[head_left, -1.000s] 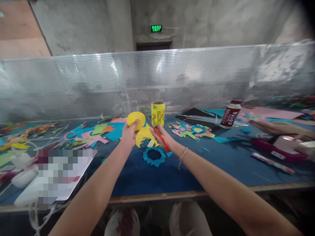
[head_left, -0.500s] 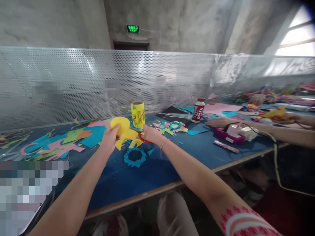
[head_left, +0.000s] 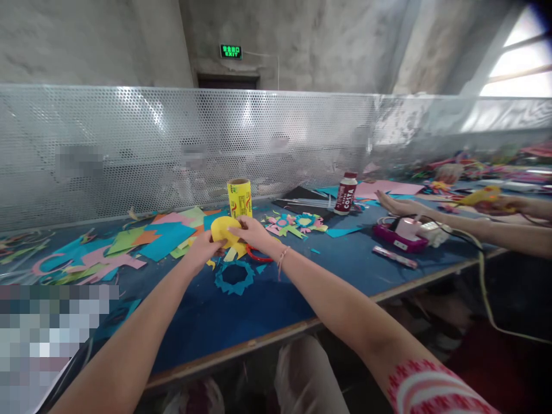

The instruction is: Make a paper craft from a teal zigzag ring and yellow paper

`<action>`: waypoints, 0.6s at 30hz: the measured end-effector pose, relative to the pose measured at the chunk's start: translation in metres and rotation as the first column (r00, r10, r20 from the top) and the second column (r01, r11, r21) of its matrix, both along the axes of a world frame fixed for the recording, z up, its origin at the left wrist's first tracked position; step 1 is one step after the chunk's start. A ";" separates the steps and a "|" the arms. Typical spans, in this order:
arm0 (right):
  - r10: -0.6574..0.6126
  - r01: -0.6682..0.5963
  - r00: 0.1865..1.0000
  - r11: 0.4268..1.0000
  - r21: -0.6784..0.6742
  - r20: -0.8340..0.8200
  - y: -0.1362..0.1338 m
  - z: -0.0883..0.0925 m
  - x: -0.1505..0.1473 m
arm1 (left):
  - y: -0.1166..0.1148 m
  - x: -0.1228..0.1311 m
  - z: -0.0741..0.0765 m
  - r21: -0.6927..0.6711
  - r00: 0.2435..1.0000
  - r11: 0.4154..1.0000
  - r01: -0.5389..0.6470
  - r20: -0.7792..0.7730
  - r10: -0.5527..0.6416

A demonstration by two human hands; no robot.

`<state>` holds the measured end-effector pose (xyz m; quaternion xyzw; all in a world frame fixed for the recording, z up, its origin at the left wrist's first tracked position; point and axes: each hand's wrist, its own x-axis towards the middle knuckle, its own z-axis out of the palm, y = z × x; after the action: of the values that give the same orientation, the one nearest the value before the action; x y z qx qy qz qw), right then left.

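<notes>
My left hand is closed on the lower left edge of a rounded yellow paper piece. My right hand pinches the same paper at its right edge. Just beneath my right hand shows the red handle of the scissors; whether it lies on the table or still touches my fingers is unclear. On the blue table in front lies a jagged blue paper ring. Yellow scraps show under the paper. A yellow roll stands upright right behind my hands.
Coloured paper sheets spread out on the left. Paper flowers lie right of my hands, with a dark red bottle beyond. A purple power strip sits near another person's hand. A perforated metal panel closes off the back.
My right hand has gone from working the scissors to pinching the yellow paper. The paper is lower and nearer my right hand, its trailing strip no longer visible. The other person's nearer hand has risen.
</notes>
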<state>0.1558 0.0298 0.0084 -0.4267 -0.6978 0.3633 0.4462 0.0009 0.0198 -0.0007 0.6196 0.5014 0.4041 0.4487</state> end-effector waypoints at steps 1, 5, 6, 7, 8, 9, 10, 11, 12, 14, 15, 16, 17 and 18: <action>-0.049 0.048 0.998 0.998 0.034 0.040 0.002 -0.001 0.001 | -0.001 0.000 0.001 0.016 0.998 0.999 0.036 -0.054 -0.035; -0.266 0.227 0.954 0.942 0.246 0.137 0.015 -0.004 0.011 | -0.007 -0.003 0.003 0.083 0.908 0.967 0.243 -0.371 -0.196; -0.302 0.256 0.943 0.926 0.277 0.138 0.018 -0.005 0.013 | -0.008 -0.004 0.002 0.078 0.866 0.950 0.304 -0.439 -0.241; -0.325 0.276 0.936 0.916 0.292 0.137 0.021 -0.005 0.015 | -0.009 -0.004 0.000 0.069 0.823 0.929 0.364 -0.490 -0.286; -0.336 0.286 0.932 0.911 0.298 0.135 0.023 -0.006 0.017 | -0.010 -0.005 -0.001 0.058 0.783 0.906 0.420 -0.528 -0.329; -0.340 0.289 0.931 0.910 0.298 0.133 0.024 -0.006 0.018 | -0.010 -0.006 -0.003 0.054 0.750 0.885 0.463 -0.556 -0.359; -0.337 0.286 0.932 0.910 0.299 0.134 0.025 -0.007 0.019 | -0.010 -0.006 -0.004 0.056 0.728 0.871 0.489 -0.576 -0.371; -0.331 0.279 0.934 0.912 0.301 0.137 0.025 -0.008 0.019 | -0.010 -0.006 -0.005 0.061 0.717 0.864 0.500 -0.588 -0.373; -0.325 0.271 0.935 0.913 0.305 0.142 0.025 -0.008 0.019 | -0.010 -0.006 -0.006 0.065 0.716 0.863 0.501 -0.591 -0.371; -0.320 0.262 0.936 0.913 0.314 0.149 0.026 -0.009 0.018 | -0.009 -0.006 -0.007 0.056 0.730 0.871 0.488 -0.573 -0.372; -0.318 0.259 0.936 0.912 0.317 0.149 0.026 -0.010 0.018 | -0.008 -0.006 -0.007 0.049 0.742 0.878 0.476 -0.559 -0.371; -0.317 0.258 0.937 0.912 0.318 0.149 0.027 -0.011 0.018 | -0.008 -0.006 -0.007 0.041 0.752 0.886 0.462 -0.548 -0.366; -0.317 0.257 0.936 0.913 0.318 0.151 0.027 -0.011 0.017 | -0.008 -0.006 -0.008 0.033 0.759 0.894 0.447 -0.543 -0.359; -0.318 0.257 0.935 0.913 0.318 0.156 0.028 -0.012 0.017 | -0.007 -0.006 -0.008 0.028 0.763 0.901 0.433 -0.544 -0.350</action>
<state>0.1733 0.0578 -0.0039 -0.4897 -0.7150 0.1404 0.4789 -0.0050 0.0124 -0.0089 0.8294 0.4315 0.1527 0.3202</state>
